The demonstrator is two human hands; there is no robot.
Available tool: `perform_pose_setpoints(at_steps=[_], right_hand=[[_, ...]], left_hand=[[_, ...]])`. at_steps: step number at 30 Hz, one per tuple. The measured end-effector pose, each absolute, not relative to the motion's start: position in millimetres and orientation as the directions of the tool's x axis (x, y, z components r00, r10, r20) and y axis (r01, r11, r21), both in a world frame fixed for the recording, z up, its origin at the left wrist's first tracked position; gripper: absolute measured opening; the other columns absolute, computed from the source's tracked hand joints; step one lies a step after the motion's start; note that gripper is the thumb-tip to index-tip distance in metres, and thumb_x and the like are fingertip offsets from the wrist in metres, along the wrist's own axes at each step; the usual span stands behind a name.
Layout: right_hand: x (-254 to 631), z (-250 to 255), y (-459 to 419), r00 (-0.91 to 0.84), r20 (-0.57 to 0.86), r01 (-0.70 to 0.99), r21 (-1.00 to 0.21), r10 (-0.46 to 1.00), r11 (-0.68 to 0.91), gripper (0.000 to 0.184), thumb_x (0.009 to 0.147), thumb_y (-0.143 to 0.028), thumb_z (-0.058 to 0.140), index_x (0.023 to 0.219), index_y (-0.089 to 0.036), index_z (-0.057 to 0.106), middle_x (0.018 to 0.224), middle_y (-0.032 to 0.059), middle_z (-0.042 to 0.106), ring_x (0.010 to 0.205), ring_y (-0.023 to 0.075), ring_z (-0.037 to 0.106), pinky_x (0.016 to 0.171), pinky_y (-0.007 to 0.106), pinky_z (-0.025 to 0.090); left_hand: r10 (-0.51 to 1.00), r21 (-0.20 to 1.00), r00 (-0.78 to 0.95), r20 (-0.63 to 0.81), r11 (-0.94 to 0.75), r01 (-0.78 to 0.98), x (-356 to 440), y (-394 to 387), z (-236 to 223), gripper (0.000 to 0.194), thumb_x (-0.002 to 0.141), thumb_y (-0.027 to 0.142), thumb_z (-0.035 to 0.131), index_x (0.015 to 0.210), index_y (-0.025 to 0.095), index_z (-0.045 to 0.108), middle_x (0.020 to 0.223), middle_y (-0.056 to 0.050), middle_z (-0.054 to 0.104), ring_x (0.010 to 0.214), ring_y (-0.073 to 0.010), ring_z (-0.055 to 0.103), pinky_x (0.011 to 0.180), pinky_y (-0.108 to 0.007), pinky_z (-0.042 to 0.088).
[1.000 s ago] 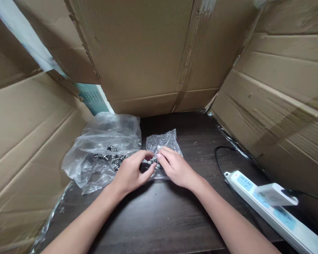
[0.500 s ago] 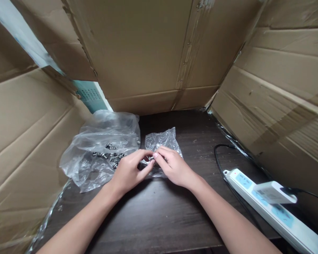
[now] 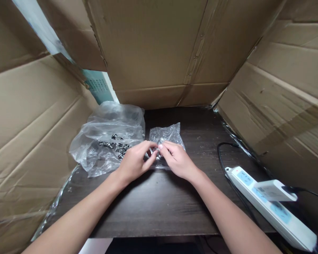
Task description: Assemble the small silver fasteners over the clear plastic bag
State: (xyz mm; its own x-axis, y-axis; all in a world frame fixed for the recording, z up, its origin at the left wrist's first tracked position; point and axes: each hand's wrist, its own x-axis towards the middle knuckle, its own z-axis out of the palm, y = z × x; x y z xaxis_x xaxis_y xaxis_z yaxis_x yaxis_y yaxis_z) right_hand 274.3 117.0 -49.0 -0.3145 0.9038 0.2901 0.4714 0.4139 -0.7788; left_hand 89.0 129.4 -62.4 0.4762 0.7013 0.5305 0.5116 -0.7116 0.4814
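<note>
My left hand and my right hand meet fingertip to fingertip over the near edge of a small clear plastic bag on the dark wooden table. Both pinch a small metal part between thumb and fingers; its shape is too small to make out. To the left lies a larger crumpled clear bag holding several small metal parts.
Cardboard walls stand on the left, at the back and on the right. A white power strip with a plugged-in adapter and a black cable lies at the right.
The view has shifted slightly, so everything sits a little higher and further right. Both hands stay together on the small metal part by the small bag.
</note>
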Motion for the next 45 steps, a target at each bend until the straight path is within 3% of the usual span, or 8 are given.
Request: perform_pose_setpoints(at_steps=[10,28,37,41,45], right_hand=[[276.4,-45.5,112.5,-0.308,0.265,0.532,-0.748,0.914,0.396,0.013,0.098,-0.022,0.047,0.089,-0.02,0.055,0.087,0.0012,0.059,0.078,0.0159,0.054,0.072,0.03,0.038],[279.6,-50.5,121.5,-0.262,0.245,0.476,-0.808,0.933,0.346,0.023,0.097,-0.026,0.046,0.076,-0.02,0.054,0.072,-0.0014,0.056,0.067,0.0135,0.05,0.064,0.026,0.037],[286.4,-52.9,123.6,-0.273,0.2,0.559,-0.764,0.941,0.324,0.042,0.103,-0.036,0.04,0.065,-0.02,0.047,0.063,-0.0011,0.053,0.061,0.0136,0.047,0.06,0.028,0.032],[289.8,-48.1,123.6,-0.205,0.242,0.603,-0.733,0.949,0.317,0.035,0.102,-0.032,0.043,0.071,-0.02,0.052,0.07,0.0003,0.058,0.066,0.0149,0.051,0.063,0.028,0.035],[289.0,-47.5,122.9,-0.222,0.26,0.597,-0.726,0.94,0.342,0.018,0.096,-0.021,0.049,0.087,-0.02,0.064,0.082,0.0015,0.068,0.072,0.0159,0.059,0.069,0.028,0.041]], left_hand=[[0.725,0.488,0.463,0.51,-0.687,0.538,89.0,131.4,-63.7,0.013,0.095,0.021,0.055,0.105,0.018,0.062,0.089,-0.003,0.07,0.072,-0.0151,0.066,0.07,-0.027,0.053],[0.719,0.507,0.476,0.507,-0.695,0.51,86.5,129.7,-64.6,0.018,0.096,0.022,0.057,0.112,0.018,0.065,0.094,-0.003,0.073,0.073,-0.0137,0.068,0.075,-0.027,0.056],[0.709,0.479,0.48,0.516,-0.704,0.525,86.6,130.8,-64.3,0.021,0.097,0.02,0.056,0.115,0.018,0.066,0.098,-0.006,0.074,0.078,-0.0159,0.069,0.078,-0.03,0.057],[0.711,0.471,0.465,0.528,-0.7,0.537,86.1,131.2,-63.1,0.02,0.097,0.021,0.057,0.114,0.017,0.065,0.096,-0.005,0.074,0.075,-0.0154,0.068,0.077,-0.03,0.056],[0.706,0.453,0.468,0.531,-0.703,0.548,85.0,130.7,-62.1,0.017,0.095,0.022,0.059,0.11,0.018,0.065,0.091,-0.003,0.074,0.073,-0.0154,0.068,0.074,-0.029,0.055]])
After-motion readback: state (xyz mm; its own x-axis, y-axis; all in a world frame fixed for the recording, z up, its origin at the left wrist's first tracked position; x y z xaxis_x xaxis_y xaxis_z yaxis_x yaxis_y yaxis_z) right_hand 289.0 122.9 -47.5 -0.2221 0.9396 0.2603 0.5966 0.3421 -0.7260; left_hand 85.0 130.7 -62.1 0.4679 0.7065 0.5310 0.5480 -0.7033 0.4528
